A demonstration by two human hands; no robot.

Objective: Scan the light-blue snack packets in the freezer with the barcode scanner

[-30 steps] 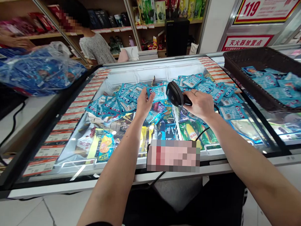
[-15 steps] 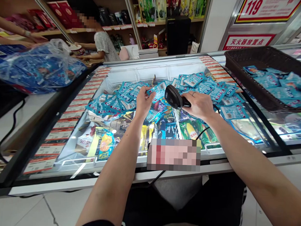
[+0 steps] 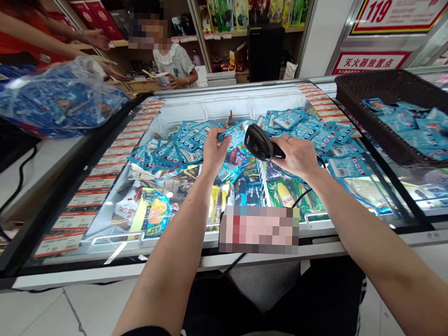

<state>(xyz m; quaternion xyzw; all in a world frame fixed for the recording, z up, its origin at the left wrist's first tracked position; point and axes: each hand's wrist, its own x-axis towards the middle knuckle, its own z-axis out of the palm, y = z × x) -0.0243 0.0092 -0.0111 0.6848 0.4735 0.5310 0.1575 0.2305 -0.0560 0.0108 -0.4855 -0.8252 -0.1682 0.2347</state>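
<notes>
My left hand [image 3: 215, 149] pinches a small blue packet [image 3: 236, 135] by its left edge, held above the glass-topped freezer [image 3: 106, 262]. In my right hand [image 3: 298, 155] is a black barcode scanner [image 3: 259, 142], its fingers wrapped round the handle. The scanner's head points toward the packet from its right, close by. A black cable [image 3: 303, 194] runs down from the scanner. Many like blue packets [image 3: 190, 136] lie in a heap on the glass to the left, and more blue packets [image 3: 322, 137] lie behind and right of my right hand.
A dark woven basket [image 3: 375, 129] of blue packets stands at the right. A clear plastic bag [image 3: 60, 101] full of blue packets sits at the left. Rows of price labels [image 3: 98, 183] line the glass. Two people are beyond the freezer, before shelves [image 3: 217, 38].
My hands, the packet and the scanner stay nearly still. The person across the freezer has turned and shifted right; another person's arms now reach farther in at upper left, over the bag.
</notes>
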